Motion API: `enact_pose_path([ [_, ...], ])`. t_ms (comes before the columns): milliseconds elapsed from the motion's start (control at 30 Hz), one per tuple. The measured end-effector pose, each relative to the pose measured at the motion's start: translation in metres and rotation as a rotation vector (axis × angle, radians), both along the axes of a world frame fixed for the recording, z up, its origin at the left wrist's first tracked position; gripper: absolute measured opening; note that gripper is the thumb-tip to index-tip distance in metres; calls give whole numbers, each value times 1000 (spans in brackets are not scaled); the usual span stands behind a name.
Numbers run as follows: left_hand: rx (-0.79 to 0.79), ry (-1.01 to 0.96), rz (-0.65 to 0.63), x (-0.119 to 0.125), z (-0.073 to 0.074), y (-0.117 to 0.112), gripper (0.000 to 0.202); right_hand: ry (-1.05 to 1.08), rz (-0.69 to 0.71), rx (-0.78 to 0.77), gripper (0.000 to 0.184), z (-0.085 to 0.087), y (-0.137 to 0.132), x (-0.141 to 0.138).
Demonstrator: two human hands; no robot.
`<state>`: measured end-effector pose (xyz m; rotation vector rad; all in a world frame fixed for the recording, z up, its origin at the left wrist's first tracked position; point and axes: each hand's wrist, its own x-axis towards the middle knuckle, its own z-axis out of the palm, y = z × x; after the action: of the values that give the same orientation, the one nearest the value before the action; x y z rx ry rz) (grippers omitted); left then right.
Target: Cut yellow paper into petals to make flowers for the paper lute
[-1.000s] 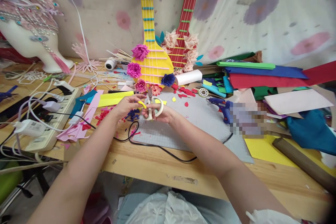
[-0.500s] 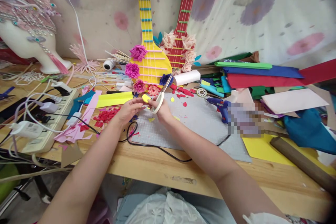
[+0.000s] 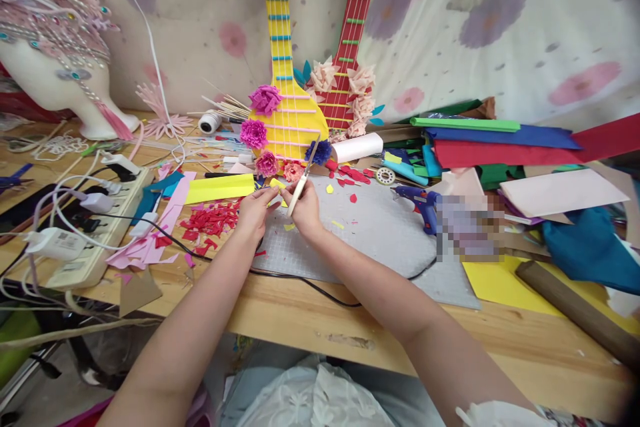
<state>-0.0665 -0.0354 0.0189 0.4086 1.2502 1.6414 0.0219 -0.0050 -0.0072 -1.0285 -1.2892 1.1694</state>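
Here in the head view, both hands come together over the near-left edge of the grey cutting mat point(image 3: 380, 233) on the worktop point(image 3: 280, 307), fingertips almost meeting. The left hand point(image 3: 258, 205) is nearly closed, thumb and forefinger pinching a small yellow paper piece point(image 3: 277, 183), which sits right at the fingertips on the far side. The right hand point(image 3: 305, 207) is curled round the white-handled scissors point(image 3: 299, 191), and the blades look together, or very nearly. Now the relation that counts: the piece lies just to the left of the scissors and of the right fingertips, with the left hand the nearer one, while the scissors' long axis runs away from the body and leans a little right, so the blades point past the piece, not at it. Their tips line up with the dark blue paper flower point(image 3: 321, 150) on the yellow model lute point(image 3: 303, 125); whether they touch it, I can't tell. Hard to read, too, is whether the right fingertips are on the piece or only beside it. Most of its outline is covered by fingers, its long axis can't be made out, and the handle loops show almost edge-on, hiding how the fingers sit. Over on the right, a pixelated patch blots out whatever is beside the blue glue gun point(image 3: 424, 205).
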Motion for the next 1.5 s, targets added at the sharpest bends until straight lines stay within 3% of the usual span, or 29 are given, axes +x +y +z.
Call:
enact_pose_path([
  [167, 14, -54, 80, -1, 4, 3, 14, -59, 139, -51, 40, 5, 7, 12],
  [267, 26, -129, 113, -3, 8, 5, 11, -235, 416, -134, 41, 18, 10, 34],
  [367, 25, -198, 131, -4, 11, 9, 9, -420, 705, -86, 45, 33, 11, 57],
  [533, 35, -275, 144, 2, 16, 15, 8, -514, 901, -99, 47, 43, 13, 72],
  [933, 46, -172, 125, 10, 13, 11, 10, -385, 833, -216, 50, 35, 10, 57],
  [1233, 22, -220, 158, 9, 12, 10, 12, -280, 833, -291, 50, 32, 5, 49],
  [1500, 19, -245, 154, 3, 3, 13, 11, -377, 717, -242, 49, 16, 9, 44],
])
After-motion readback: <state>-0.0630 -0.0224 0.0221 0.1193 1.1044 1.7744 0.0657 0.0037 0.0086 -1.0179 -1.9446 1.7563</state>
